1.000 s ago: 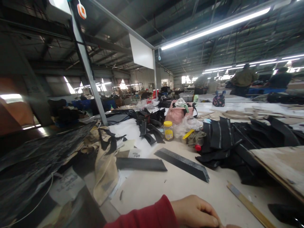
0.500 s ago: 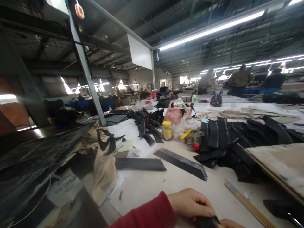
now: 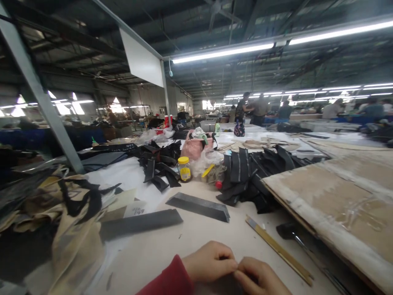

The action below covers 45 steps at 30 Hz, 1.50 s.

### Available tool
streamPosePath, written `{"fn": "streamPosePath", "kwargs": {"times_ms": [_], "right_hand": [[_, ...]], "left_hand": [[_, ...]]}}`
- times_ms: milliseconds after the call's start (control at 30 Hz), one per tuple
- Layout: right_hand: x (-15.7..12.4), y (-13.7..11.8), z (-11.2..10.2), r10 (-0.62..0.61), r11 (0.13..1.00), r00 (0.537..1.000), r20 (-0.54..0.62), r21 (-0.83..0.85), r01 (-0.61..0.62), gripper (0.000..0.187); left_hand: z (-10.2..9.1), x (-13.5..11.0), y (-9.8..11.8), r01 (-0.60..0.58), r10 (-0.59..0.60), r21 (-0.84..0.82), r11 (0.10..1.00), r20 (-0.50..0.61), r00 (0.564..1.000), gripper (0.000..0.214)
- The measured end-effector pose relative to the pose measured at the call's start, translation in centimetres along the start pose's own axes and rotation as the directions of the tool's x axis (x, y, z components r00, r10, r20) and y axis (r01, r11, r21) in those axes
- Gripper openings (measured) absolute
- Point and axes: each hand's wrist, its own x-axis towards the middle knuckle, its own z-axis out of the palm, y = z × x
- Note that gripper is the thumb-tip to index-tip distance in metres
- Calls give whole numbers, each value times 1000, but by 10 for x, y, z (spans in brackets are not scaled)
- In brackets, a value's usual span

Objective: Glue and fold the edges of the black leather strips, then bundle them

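Note:
Low in the head view, my left hand (image 3: pixel 211 262), in a red sleeve, has its thumb and fingers pinched together. My right hand (image 3: pixel 260 276) is also closed, and its fingertips meet those of the left. Both grip a dark piece of material (image 3: pixel 225 285), mostly hidden beneath the hands and cut off by the lower edge of the view. Beyond them, a dark grey strip with a slanted end (image 3: pixel 199 206) lies on the pale table covering (image 3: pixel 147 246). Another dark strip (image 3: pixel 143 223) rests to its left.
A wooden ruler (image 3: pixel 278 248) and a dark-headed tool (image 3: pixel 287 231) lie to the right, beside a raised board (image 3: pixel 346 205). Further back are a yellow-lidded jar (image 3: pixel 184 169), a pink bag (image 3: pixel 195 148) and piled black strips (image 3: pixel 245 168). Beige cloth (image 3: pixel 76 246) covers the left side.
My view has swung right, so the surroundings sit further left. My right hand has come more fully into view, and its fingertips now touch the left hand's.

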Motion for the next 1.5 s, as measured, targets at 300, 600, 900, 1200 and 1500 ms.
{"fn": "streamPosePath", "kwargs": {"times_ms": [300,600,900,1200,1500], "right_hand": [[3,-4,-8,109,924,993,35,366,-114,32],[-1,2,-11,141,844,989,45,517,-144,41],[-21,-26,-3,178,851,983,46,494,-177,35],[-7,-37,-7,-48,984,980,-192,161,79,40],[98,-38,-117,-32,978,698,-715,122,170,50]], "left_hand": [[-24,6,-2,14,2,68,998,-220,975,32],[-68,7,-29,98,-93,-16,995,-506,857,39],[-84,3,-45,-16,-272,-425,905,-607,746,38],[-96,-2,-42,-190,-271,-498,846,-710,650,39],[-74,12,-53,-80,-100,-217,973,-707,700,33]]}}
